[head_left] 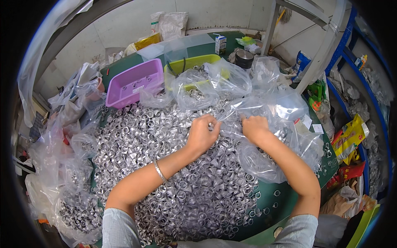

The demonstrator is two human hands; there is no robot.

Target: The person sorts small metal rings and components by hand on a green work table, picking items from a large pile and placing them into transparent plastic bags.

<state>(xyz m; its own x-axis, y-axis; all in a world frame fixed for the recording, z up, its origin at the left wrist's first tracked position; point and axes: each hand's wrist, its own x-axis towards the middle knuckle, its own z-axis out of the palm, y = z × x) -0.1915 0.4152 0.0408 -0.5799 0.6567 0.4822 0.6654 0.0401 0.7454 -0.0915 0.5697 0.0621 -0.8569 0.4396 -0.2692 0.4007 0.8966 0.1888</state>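
Note:
A wide heap of silver metal rings (165, 136) covers the green table. Over its far right part, my left hand (202, 133) and my right hand (255, 128) are a short way apart. Both have their fingers closed on a clear plastic bag (233, 128), which stretches between them. Its film spreads away to the right over other clear bags, so its full outline is hard to follow. A few rings show through the film near my right hand. My left wrist wears a silver bangle (159, 170).
Beyond the heap stand a purple tray (115, 89) holding a few rings and a yellow-green tray (175, 66) partly under bags. A dark jar (244, 60) and a drink carton (220, 44) are at the back. Ring-filled bags (78, 206) line the left; a blue shelf (351, 91) rises right.

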